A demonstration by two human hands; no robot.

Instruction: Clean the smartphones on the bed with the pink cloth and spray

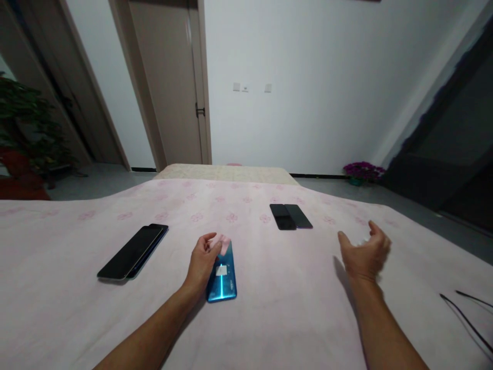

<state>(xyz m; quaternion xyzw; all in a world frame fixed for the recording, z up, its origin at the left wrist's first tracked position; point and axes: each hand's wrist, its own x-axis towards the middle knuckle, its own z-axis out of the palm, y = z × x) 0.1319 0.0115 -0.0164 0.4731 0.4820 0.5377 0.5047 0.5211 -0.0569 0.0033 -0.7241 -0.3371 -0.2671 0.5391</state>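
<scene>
My left hand point(203, 262) rests on the left edge of a blue phone point(224, 277) that lies back-up on the pink flowered sheet point(269, 308), fingers curled around its top end. My right hand point(365, 254) hovers above the sheet to the right, fingers loosely spread, holding nothing. Two dark phones point(289, 216) lie side by side farther back, between the hands. A pair of stacked dark phones point(133, 252) lies to the left.
A thin black cable point(468, 313) lies at the right edge of the sheet. Beyond are a beige mattress edge point(227, 173), a closed door point(169, 82), a potted plant point(26, 128) at left and purple flowers point(362, 171) by the wall.
</scene>
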